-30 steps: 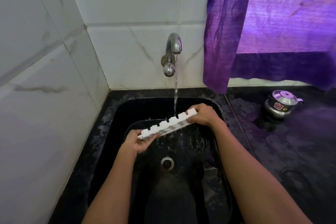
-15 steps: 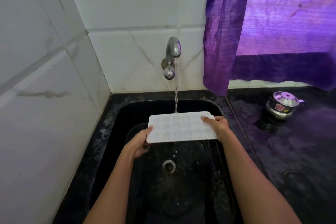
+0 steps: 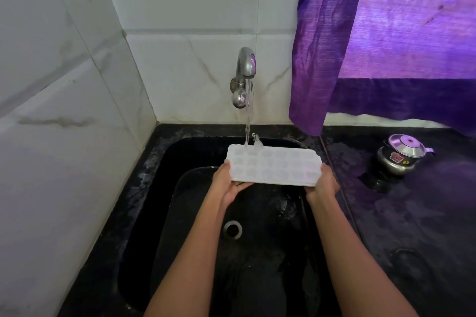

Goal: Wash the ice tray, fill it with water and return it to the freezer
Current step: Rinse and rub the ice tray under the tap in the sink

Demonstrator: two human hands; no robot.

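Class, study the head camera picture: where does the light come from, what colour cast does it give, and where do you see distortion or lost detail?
Head view: light comes through the purple curtain, tinting the counter and small pot violet; the black sink swallows detail in shadow; the white ice tray is bright, its cells faint; the wide lens bends the wall tile lines; a glare spot shows on the tap.

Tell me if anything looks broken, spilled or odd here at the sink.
One thing: the ice tray, held over the sink by the left hand and right hand, has its far right corner clipped off, as if chipped. Tap water hits its far edge and splashes. Nothing else stands out.
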